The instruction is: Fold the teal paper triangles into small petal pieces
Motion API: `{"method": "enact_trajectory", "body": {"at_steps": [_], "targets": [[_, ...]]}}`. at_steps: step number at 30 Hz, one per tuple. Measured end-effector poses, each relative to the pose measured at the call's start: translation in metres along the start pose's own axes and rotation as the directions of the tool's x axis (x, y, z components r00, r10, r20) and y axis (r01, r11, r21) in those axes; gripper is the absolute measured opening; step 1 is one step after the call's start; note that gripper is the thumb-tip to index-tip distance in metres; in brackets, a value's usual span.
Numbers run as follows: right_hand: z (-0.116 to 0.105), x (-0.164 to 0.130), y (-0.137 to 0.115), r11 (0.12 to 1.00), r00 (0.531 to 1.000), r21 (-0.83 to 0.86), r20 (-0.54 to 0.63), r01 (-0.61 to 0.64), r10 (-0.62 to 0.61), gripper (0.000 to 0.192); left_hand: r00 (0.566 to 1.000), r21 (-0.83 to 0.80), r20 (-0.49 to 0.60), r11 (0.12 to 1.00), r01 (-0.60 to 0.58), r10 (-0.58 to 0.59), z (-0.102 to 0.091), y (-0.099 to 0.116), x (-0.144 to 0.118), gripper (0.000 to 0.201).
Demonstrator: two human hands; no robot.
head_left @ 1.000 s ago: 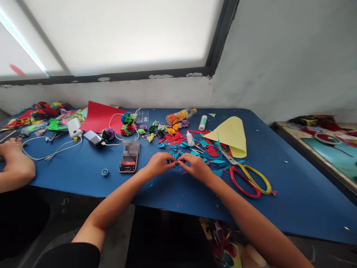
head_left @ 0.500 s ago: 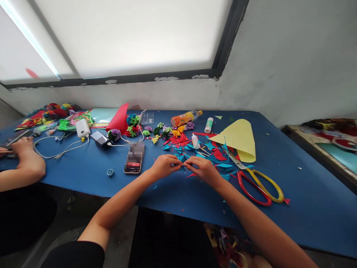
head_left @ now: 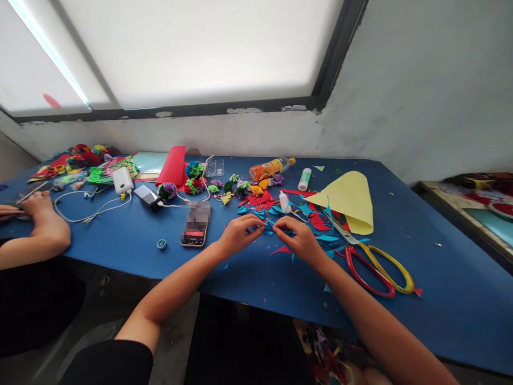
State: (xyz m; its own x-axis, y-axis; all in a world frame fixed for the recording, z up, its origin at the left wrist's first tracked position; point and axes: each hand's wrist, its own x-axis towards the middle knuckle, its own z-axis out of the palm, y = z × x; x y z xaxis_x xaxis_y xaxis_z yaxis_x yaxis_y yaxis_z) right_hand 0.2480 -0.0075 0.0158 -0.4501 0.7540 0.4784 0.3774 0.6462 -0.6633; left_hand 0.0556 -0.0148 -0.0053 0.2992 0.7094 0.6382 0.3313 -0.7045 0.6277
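My left hand [head_left: 239,233] and my right hand [head_left: 298,238] meet over the blue table [head_left: 441,278], fingertips pinched together on a small blue paper piece [head_left: 267,229]. Behind them lies a heap of red and blue paper scraps [head_left: 288,211]. A small white glue bottle [head_left: 284,202] stands in that heap. Scissors with one red and one yellow handle [head_left: 374,262] rest just right of my right hand. A phone [head_left: 195,229] lies left of my left hand.
A curled yellow sheet [head_left: 348,200], an orange drink bottle [head_left: 266,169], a glue stick [head_left: 304,179], folded paper flowers [head_left: 194,178], a red sheet [head_left: 172,166] and a charger with cables [head_left: 122,182] sit farther back. Another person's hand [head_left: 44,216] rests at the left edge.
The view has shifted so everything sits slightly right and lower. My hands stay together on the small blue piece, fingers working it. The other person's hand has barely moved.
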Motion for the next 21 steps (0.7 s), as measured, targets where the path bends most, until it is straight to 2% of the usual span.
{"method": "enact_trajectory", "body": {"at_steps": [3,9,14,17,21], "targets": [[0.0,0.0,0.0,0.997,0.998,-0.043,0.013,0.063,-0.063,0.016,1.0,-0.014,0.019,1.0,0.017,-0.016,-0.001,0.001,0.001,0.018],[0.0,-0.002,0.006,0.968,0.978,-0.145,0.084,0.204,-0.193,0.01,0.971,0.036,0.218,0.995,0.094,-0.1,-0.005,0.005,0.001,0.022],[-0.001,-0.002,0.01,0.941,0.962,-0.209,0.12,0.266,-0.246,0.01,0.963,0.175,0.247,0.983,0.061,-0.103,-0.005,0.004,-0.001,0.021],[-0.001,-0.002,0.007,0.954,0.973,-0.202,0.121,0.22,-0.199,0.011,0.972,0.216,0.231,0.976,0.001,-0.052,-0.003,0.001,-0.002,0.022],[0.003,-0.003,0.002,1.0,0.998,-0.021,0.064,-0.001,0.003,0.014,0.986,0.242,0.166,0.969,-0.047,0.007,0.0,-0.004,-0.004,0.022]]}}
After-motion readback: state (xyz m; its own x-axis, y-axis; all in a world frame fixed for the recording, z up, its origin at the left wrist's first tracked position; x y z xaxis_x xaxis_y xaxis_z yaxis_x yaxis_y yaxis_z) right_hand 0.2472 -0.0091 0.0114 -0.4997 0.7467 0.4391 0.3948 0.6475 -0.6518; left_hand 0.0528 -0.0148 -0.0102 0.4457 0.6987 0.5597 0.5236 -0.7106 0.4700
